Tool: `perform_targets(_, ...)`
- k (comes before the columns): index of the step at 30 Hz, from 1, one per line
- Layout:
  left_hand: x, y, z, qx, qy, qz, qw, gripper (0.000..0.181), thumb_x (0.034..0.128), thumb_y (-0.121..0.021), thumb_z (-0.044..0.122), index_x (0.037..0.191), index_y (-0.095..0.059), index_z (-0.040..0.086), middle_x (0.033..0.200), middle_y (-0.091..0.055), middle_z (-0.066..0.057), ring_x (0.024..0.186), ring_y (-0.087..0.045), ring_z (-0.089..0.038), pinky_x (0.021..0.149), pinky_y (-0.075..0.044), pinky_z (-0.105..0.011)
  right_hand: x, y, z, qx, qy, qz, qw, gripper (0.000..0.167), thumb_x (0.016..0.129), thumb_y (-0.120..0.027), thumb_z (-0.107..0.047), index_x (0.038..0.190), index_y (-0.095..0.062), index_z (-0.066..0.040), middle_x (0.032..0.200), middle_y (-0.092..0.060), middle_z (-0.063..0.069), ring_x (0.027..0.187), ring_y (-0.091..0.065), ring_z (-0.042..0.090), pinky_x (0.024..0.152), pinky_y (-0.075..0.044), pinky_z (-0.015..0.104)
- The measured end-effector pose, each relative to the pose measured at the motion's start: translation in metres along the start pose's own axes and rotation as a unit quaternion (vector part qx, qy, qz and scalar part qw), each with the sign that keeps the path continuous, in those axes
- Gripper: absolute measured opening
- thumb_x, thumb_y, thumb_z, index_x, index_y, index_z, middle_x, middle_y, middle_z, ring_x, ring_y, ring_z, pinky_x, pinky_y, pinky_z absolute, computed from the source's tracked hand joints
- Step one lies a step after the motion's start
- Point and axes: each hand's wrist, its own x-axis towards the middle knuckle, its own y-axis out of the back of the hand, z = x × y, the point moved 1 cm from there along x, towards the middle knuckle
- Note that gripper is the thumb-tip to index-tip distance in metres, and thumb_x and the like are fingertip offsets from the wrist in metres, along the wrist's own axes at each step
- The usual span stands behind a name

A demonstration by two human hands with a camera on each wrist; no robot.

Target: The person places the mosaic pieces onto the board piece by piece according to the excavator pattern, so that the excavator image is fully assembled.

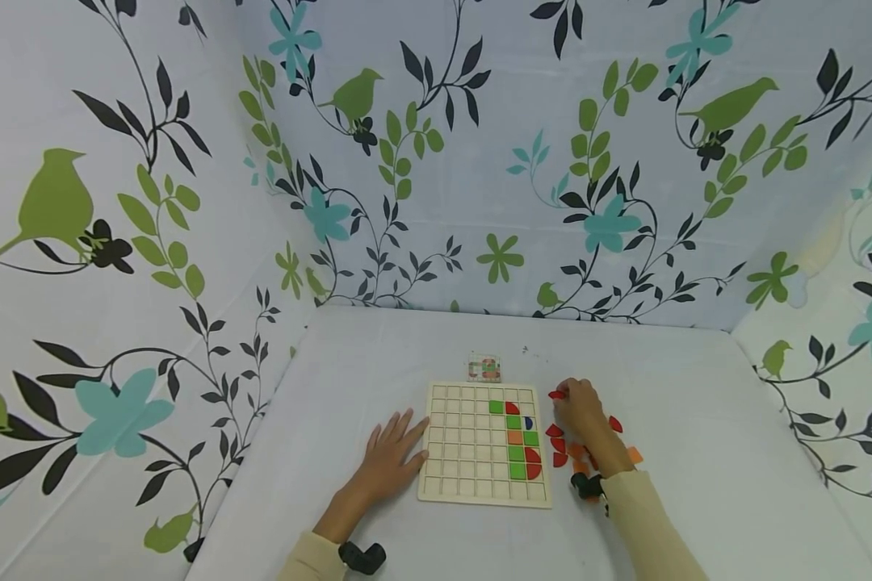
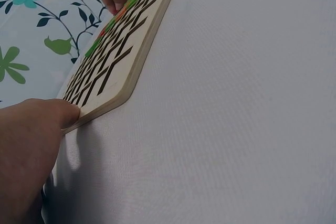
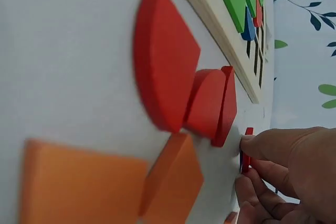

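Right grip [image 1: 584,410]: nearly closed, red piece [image 1: 555,394] pinched between thumb and fingertips, just right of the board [image 1: 468,452], low at the desk [image 1: 676,387]; can't tell if piece touches it. Left grip [image 1: 391,461]: fingers spread, holding nothing, touching board's left edge. For a clean pickup I'd pinch by the edges, lift straight, avoid knocking the loose red pieces [image 3: 167,56] nearby. Light left-side pressure should stop board slip.
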Motion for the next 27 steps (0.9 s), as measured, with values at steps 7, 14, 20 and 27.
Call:
perform_targets(7,0.001,0.0,0.0,0.0,-0.003,0.004,1.0,0.058,0.1079,-0.056,0.038,0.162,-0.045,0.021,0.173,-0.03,-0.015,0.161,-0.022,-0.042,0.124,-0.016,-0.071,0.003,-0.007,-0.023,0.009,0.051,-0.001,0.9987,0.035,0.103,-0.066,-0.017,0.131,-0.063,0.004,0.13,-0.056,0.026,0.111,-0.056,0.038,0.098,-0.054,0.054)
perform_targets(14,0.0,0.001,0.002,-0.003,-0.005,0.011,0.9999,0.058,0.1074,-0.057,0.036,0.161,-0.046,0.02,0.172,-0.031,-0.015,0.16,-0.022,-0.042,0.124,-0.016,-0.071,-0.029,-0.026,-0.063,-0.029,0.185,-0.064,0.9803,0.029,0.104,-0.069,-0.022,0.128,-0.063,-0.008,0.139,-0.065,0.014,0.129,-0.06,0.035,0.106,-0.039,0.066)
perform_targets(20,0.0,0.0,0.001,-0.001,-0.004,0.012,0.9999,0.058,0.1074,-0.057,0.037,0.162,-0.045,0.02,0.172,-0.031,-0.015,0.161,-0.022,-0.042,0.124,-0.015,-0.071,-0.053,-0.042,-0.077,-0.078,0.265,-0.083,0.9576,0.015,0.105,-0.068,-0.02,0.113,-0.06,-0.011,0.114,-0.071,0.001,0.104,-0.065,0.018,0.106,-0.039,0.065)
perform_targets(27,0.001,-0.001,0.001,0.006,-0.005,0.011,0.9999,0.058,0.1074,-0.057,0.037,0.161,-0.046,0.021,0.172,-0.031,-0.015,0.16,-0.022,-0.042,0.124,-0.016,-0.071,-0.058,-0.049,-0.073,-0.117,0.288,-0.058,0.9487,0.019,0.102,-0.073,-0.021,0.111,-0.058,-0.014,0.097,-0.062,-0.008,0.091,-0.059,0.01,0.106,-0.042,0.063)
